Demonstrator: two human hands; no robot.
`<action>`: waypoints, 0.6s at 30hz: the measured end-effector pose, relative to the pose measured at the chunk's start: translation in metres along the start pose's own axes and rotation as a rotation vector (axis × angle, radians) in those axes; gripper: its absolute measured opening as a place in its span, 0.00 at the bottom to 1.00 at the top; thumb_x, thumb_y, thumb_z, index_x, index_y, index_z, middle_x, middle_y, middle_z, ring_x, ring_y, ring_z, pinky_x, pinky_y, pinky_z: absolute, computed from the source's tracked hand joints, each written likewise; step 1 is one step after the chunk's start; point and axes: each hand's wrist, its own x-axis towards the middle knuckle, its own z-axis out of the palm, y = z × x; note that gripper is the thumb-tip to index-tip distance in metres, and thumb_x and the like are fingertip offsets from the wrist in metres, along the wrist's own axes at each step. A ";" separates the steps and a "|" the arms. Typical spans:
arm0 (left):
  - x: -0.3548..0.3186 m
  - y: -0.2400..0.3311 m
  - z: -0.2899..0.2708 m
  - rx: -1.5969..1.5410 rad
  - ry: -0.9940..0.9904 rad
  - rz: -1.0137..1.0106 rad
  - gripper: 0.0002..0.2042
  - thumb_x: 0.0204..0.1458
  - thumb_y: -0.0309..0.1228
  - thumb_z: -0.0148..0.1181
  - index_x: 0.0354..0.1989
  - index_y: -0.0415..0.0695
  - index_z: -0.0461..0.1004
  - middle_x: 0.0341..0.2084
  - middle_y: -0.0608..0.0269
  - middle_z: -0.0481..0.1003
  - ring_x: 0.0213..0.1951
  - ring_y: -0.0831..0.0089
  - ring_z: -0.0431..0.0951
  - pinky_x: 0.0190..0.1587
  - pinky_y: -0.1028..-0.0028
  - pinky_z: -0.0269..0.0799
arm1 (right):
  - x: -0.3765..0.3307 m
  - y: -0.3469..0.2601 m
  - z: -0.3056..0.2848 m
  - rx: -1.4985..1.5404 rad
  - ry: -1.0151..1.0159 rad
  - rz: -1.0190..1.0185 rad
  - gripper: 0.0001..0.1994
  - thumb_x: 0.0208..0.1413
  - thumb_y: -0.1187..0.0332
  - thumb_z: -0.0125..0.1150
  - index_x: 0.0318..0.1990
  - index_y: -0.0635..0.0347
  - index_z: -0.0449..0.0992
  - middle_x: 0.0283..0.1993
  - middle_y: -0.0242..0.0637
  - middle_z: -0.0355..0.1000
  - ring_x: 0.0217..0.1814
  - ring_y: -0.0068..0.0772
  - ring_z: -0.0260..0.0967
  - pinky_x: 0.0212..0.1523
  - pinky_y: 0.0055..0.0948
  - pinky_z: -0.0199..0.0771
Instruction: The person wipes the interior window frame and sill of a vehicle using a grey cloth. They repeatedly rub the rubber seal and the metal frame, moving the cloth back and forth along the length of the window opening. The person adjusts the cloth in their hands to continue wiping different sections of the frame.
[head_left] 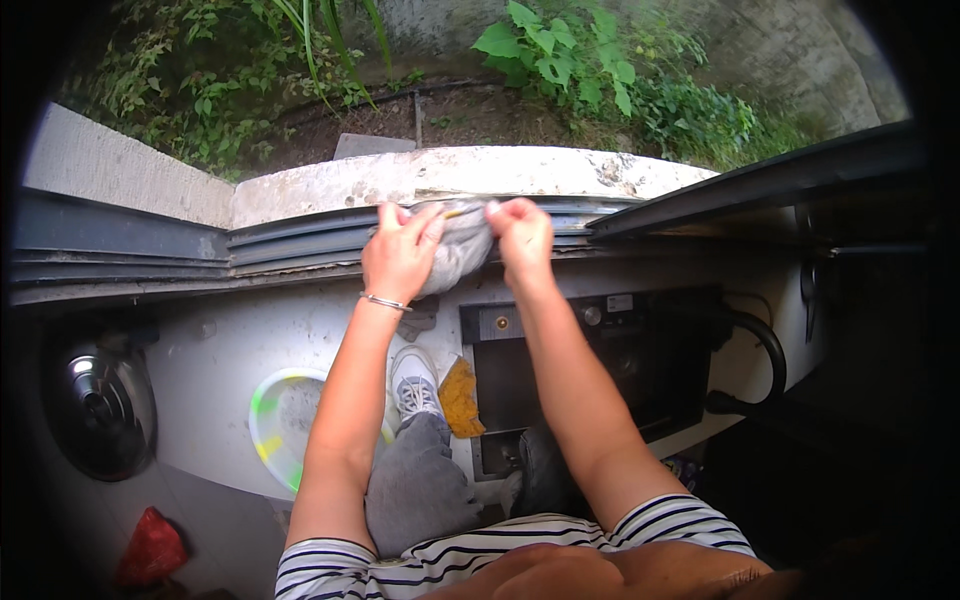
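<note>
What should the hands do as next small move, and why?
Perhaps press the grey cloth into the grooves of the window track: the left hand and right hand both pinch it there, and the white ledge just beyond looks stained.

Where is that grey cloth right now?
In the head view, the grey cloth is above centre, held by the left hand and right hand at the dark window track, beside the white outer sill.

The window track [300, 243] lies free leftward; rightward, the dark sash [750, 187] probably blocks.
</note>
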 end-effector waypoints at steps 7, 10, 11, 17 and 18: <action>0.010 0.020 0.007 0.177 -0.058 0.021 0.16 0.53 0.48 0.53 0.46 0.57 0.75 0.39 0.50 0.68 0.31 0.50 0.77 0.32 0.56 0.73 | 0.011 -0.001 -0.008 -0.890 0.101 -0.902 0.07 0.43 0.78 0.55 0.32 0.57 0.71 0.31 0.42 0.70 0.34 0.47 0.67 0.35 0.42 0.68; 0.012 0.011 0.011 0.231 -0.029 0.128 0.17 0.50 0.45 0.56 0.45 0.51 0.73 0.40 0.49 0.68 0.29 0.52 0.77 0.30 0.59 0.75 | -0.012 -0.011 -0.001 -0.949 -0.130 -0.983 0.11 0.49 0.61 0.60 0.37 0.57 0.74 0.37 0.37 0.72 0.44 0.43 0.67 0.48 0.41 0.64; 0.014 0.015 0.007 0.244 -0.063 0.118 0.17 0.49 0.42 0.58 0.46 0.48 0.72 0.40 0.50 0.68 0.32 0.53 0.77 0.31 0.60 0.75 | -0.012 -0.015 -0.003 -1.003 -0.143 -1.002 0.15 0.49 0.57 0.60 0.39 0.58 0.74 0.38 0.38 0.72 0.45 0.43 0.67 0.50 0.42 0.62; -0.008 -0.008 0.018 0.257 0.247 0.435 0.17 0.47 0.32 0.56 0.46 0.43 0.72 0.41 0.57 0.71 0.46 0.60 0.70 0.49 0.62 0.67 | -0.011 -0.022 0.001 -1.223 -0.349 -0.964 0.37 0.42 0.43 0.61 0.44 0.75 0.68 0.40 0.52 0.68 0.47 0.50 0.64 0.55 0.46 0.58; -0.011 -0.014 0.017 0.240 0.265 0.507 0.17 0.46 0.30 0.56 0.47 0.42 0.73 0.43 0.57 0.72 0.47 0.61 0.71 0.53 0.61 0.64 | -0.014 -0.019 0.006 -1.228 -0.294 -0.959 0.38 0.40 0.43 0.62 0.44 0.75 0.68 0.40 0.53 0.68 0.47 0.51 0.63 0.55 0.46 0.58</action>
